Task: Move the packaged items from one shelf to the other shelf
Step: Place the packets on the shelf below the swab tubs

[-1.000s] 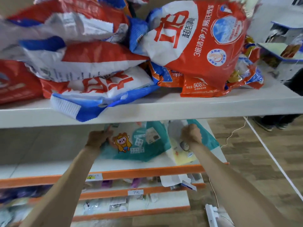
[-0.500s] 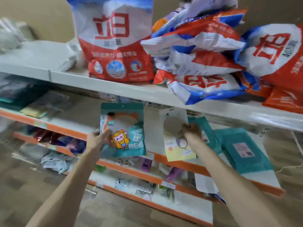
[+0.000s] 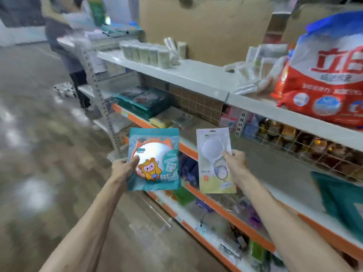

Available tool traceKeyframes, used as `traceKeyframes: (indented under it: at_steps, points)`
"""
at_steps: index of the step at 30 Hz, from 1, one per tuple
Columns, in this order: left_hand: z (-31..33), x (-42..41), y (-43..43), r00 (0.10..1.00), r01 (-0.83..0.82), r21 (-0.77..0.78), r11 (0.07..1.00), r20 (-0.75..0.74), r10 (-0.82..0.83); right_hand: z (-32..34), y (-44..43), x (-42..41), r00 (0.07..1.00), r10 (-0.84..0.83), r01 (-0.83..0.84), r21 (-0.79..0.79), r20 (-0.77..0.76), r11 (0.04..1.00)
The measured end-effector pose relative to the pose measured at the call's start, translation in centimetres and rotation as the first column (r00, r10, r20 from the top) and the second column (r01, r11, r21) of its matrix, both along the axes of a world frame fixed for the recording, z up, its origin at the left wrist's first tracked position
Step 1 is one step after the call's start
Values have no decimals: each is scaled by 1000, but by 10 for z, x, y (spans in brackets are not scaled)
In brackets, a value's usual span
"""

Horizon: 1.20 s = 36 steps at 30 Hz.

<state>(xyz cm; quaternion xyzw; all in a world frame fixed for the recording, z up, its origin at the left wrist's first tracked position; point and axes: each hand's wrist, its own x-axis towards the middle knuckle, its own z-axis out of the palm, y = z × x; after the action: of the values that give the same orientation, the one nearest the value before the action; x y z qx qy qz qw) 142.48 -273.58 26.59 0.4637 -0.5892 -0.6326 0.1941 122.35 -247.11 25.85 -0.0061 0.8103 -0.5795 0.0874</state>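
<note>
Two packets in the air, one per hand, both in front of the shelving and clear of it.

Teal packet (image 3: 155,160): long axis vertical, hang-hole end up, printed face with the cartoon figure toward me. Left hand (image 3: 122,169) pinches its left edge at about mid-height, thumb (image 3: 135,160) flat on the front, fingers hidden behind it.

Pale packet (image 3: 214,161), white top and yellow bottom: also long axis vertical, hang-hole up, front toward me, near upright. Right hand (image 3: 235,165) pinches its right edge, thumb on the front, fingers curled behind.

The packets hang side by side with a gap between them, not touching, level with the orange-edged shelf (image 3: 188,150) behind them.

Around: a stack of teal packs (image 3: 143,101) lies on that shelf further left, another teal pack (image 3: 339,201) on it at far right. A red detergent bag (image 3: 322,75) stands upright on the white top shelf (image 3: 196,79). The frame is motion-blurred and the small print is unreadable.
</note>
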Motion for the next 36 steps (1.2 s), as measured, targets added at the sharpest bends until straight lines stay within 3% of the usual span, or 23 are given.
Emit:
traceKeyframes:
  at_steps: [9, 23, 31, 36]
  points:
    - [-5, 29, -114, 995, -76, 73, 994, -53, 80, -11, -138, -3, 990, 142, -141, -34, 15, 989]
    - [-8, -34, -292, 982, -188, -18, 982, -20, 188, -17, -341, -85, 962, 266, -262, -67, 56, 963]
    - [-17, -78, -375, 990, -139, 47, 989, -20, 141, -33, -414, -117, 973, 227, -228, 24, 53, 973]
    - [-21, -114, -435, 1000, -19, 62, 998, -19, 20, -37, -449, -126, 991, 120, -123, 50, 58, 991]
